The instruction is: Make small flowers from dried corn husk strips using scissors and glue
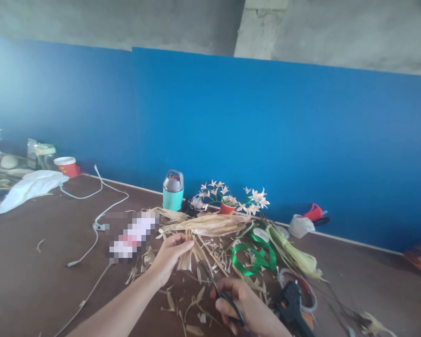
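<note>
My left hand point(171, 255) pinches a piece of dry corn husk point(185, 260) that hangs down below the fingers. In my right hand point(240, 302) is a pair of scissors point(228, 299) with black handles, its blades pointing up and left close to the husk. Whether the blades touch the husk I cannot tell. Behind both hands lies a bundle of pale dry husks point(214, 224). Small husk scraps point(196, 299) are scattered under and around the hands.
Green ribbon point(243, 269), a bundle of pale green stalks point(291, 250), a tape roll point(310, 295) and a black glue gun point(291, 304) lie to the right. At the back stand a teal flask point(173, 196) and a cup of husk flowers point(228, 206). White cables point(98, 224) run on the left.
</note>
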Tool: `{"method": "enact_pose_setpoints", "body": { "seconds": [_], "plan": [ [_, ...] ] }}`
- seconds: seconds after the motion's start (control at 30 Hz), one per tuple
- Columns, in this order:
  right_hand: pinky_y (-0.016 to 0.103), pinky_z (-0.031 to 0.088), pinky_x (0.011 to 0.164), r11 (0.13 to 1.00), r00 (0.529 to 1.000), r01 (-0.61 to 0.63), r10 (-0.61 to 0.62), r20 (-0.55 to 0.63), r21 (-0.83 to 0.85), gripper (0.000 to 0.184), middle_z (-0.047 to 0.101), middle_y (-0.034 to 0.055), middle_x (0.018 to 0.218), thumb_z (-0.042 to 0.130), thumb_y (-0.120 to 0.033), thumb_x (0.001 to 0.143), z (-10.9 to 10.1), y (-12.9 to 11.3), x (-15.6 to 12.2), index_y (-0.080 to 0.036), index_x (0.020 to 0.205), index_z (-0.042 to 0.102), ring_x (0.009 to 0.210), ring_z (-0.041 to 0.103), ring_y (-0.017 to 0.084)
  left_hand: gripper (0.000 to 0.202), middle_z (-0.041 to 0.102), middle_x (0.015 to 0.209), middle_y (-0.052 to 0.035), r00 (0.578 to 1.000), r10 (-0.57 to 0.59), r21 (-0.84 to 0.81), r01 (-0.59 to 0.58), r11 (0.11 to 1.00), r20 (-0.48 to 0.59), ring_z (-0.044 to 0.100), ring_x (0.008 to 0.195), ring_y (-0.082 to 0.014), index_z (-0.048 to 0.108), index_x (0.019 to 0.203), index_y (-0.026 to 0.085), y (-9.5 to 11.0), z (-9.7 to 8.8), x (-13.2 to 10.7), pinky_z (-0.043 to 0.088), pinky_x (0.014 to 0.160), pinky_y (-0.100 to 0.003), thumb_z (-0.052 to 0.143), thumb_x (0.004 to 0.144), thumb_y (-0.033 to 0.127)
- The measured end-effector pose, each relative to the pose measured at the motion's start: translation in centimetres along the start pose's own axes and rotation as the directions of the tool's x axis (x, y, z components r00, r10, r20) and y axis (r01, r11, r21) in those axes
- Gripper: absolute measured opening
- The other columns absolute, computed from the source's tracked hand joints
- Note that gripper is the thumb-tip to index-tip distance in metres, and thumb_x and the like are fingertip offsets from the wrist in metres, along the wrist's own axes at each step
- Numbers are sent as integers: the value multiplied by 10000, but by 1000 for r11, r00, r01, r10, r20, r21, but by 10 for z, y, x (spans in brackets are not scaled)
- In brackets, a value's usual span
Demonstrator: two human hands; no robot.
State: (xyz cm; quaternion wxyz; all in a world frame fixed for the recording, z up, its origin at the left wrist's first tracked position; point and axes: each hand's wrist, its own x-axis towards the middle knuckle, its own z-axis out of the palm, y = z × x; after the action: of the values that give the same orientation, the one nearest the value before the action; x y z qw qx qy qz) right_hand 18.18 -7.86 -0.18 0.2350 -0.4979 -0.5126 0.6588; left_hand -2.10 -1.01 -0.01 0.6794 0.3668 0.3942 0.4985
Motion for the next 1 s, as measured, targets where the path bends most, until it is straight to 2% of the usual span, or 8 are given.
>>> {"method": "enact_pose_setpoints", "body": {
  "seconds": [0.17, 0.33, 0.5, 0.77, 1.0],
  "plan": [
    [139, 240, 330, 998, 999, 50, -50, 11, 43, 408, 494, -70, 514, 705, -442, 617, -2, 10, 6, -142, 833, 532, 358, 395, 25, 194, 649, 621, 3, 1000, 23, 36, -22, 999, -10, 585, 564, -108, 648, 691, 138, -1, 0, 0, 435, 570, -204, 757, 596, 267],
    [146, 258, 338, 998, 999, 45, -44, -13, 49, 364, 496, -66, 520, 710, -401, 618, 0, 7, 4, -135, 803, 545, 367, 389, 26, 197, 669, 652, -12, 1000, 3, 26, -3, 1000, 2, 608, 596, -125, 647, 723, 138, -3, 0, 0, 452, 602, -223, 748, 607, 261],
    [152, 255, 335, 998, 999, 34, -32, -34, 57, 379, 500, -62, 525, 720, -410, 597, 3, 2, 2, -133, 784, 541, 360, 385, 26, 206, 676, 663, -26, 1000, -12, 19, 12, 1000, -3, 621, 599, -137, 642, 728, 136, -5, -1, 2, 462, 602, -233, 749, 605, 261],
    [148, 250, 330, 996, 998, 59, -56, -39, 68, 325, 477, -79, 518, 714, -360, 610, 0, 11, 7, -134, 779, 552, 351, 349, 13, 203, 671, 673, -33, 1000, -1, 30, 1, 1000, 5, 625, 623, -147, 642, 744, 130, -6, -1, 2, 465, 602, -235, 734, 627, 268],
    [147, 236, 328, 995, 997, 53, -47, -69, 79, 286, 473, -80, 518, 717, -320, 599, 3, 2, 3, -138, 740, 548, 359, 343, 12, 184, 666, 677, -22, 1000, 20, 73, -19, 997, -20, 602, 623, -134, 650, 733, 136, -3, 0, 1, 450, 608, -226, 731, 627, 263]
  ]
}}
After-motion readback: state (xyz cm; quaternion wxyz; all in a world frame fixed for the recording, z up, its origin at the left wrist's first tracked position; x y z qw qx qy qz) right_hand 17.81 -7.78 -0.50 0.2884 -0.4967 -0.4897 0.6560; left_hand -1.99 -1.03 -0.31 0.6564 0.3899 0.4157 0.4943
